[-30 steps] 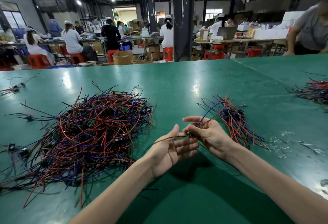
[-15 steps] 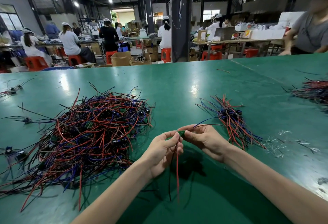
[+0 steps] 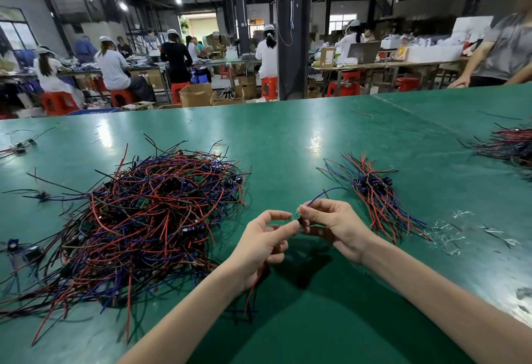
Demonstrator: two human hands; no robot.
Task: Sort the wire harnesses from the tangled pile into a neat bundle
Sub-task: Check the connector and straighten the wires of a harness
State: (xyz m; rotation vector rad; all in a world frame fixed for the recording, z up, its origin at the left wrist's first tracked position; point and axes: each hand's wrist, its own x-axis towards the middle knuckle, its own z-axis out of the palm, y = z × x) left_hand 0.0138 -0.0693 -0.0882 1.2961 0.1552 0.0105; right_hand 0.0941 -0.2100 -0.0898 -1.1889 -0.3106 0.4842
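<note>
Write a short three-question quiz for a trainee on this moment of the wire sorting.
1. True or false: the neat bundle lies to the right of the tangled pile.
2. What do the left hand and the right hand pinch between them?
A. a wire harness with a small green board
B. a pair of scissors
C. a roll of tape
3. What colour is the wire that rises from the fingers of the right hand?

Key: 1 true; 2 A; 3 blue.
</note>
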